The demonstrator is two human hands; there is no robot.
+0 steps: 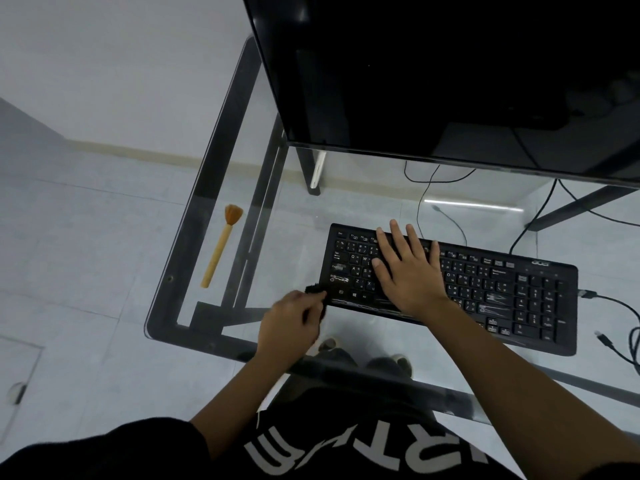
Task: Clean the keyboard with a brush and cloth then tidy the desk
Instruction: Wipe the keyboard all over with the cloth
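**Cloth at keyboard's front-left corner**

The left hand (294,320) is curling its fingers round a bunched black cloth (316,289), which is touching the black rectangular keyboard (502,282). The right hand (405,271) is lying flat on the left keys, fingers spread wide. The tan wooden brush (221,247) is lying well apart, near the glass desk's (194,209) left edge.

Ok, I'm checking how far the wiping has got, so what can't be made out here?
Head view only:
1. Cloth: mostly hidden inside the left hand; only a dark edge shows.
2. Keyboard middle-left keys: covered by the right hand lying flat on them.
3. Dust on the keys: too small and dim to judge.
4. Monitor: cut off by the top and right edges.
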